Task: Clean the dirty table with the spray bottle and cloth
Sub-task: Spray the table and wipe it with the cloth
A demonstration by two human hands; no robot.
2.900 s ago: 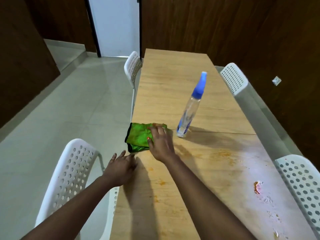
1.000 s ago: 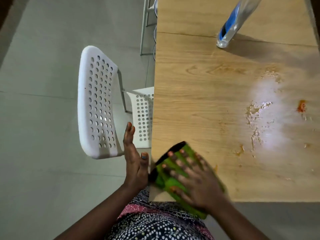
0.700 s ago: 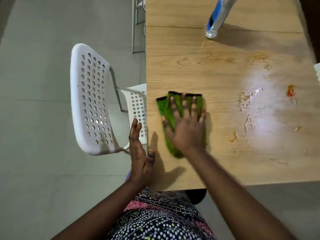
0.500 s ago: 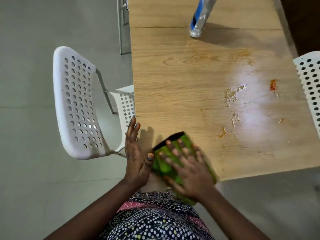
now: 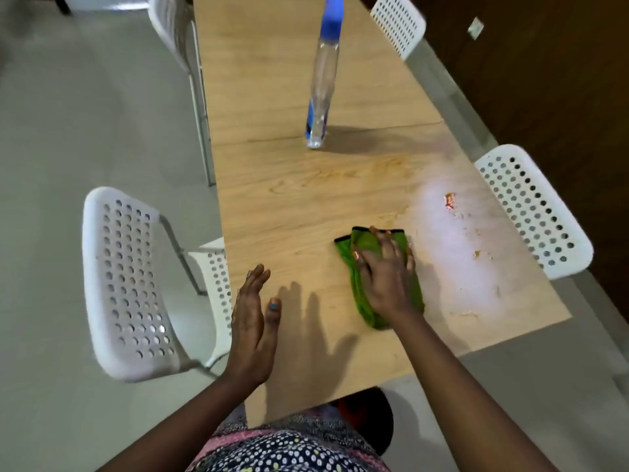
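Green cloth [image 5: 381,277]: folded, flat on the table [image 5: 292,212] at lower centre of frame, right of where it sat 0.5 s ago at the near edge.
Right hand [image 5: 386,270]: fingers spread and straight, palm pressing the cloth down; nothing gripped.
Left hand [image 5: 253,321]: flat and empty, edge-on at the table's left rim, lower centre-left; same spot as half a second back.
Change: cloth has swept up from the near edge and across toward the mess; strokes are now heading right.
Spray bottle [image 5: 323,76]: upright, upper centre, well apart from both hands, untouched.
Dirt: wet pale patch with orange bits [image 5: 449,201] at centre-right, just beside the cloth; faint orange smears [image 5: 388,165] above, maybe dried, hard to tell.
Meaning: left part looks wiped, dirty patch not yet reached; task roughly midway.
Next: push cloth right through the wet patch.
Chairs: white perforated chair [image 5: 126,284] lower left, another [image 5: 531,206] right.
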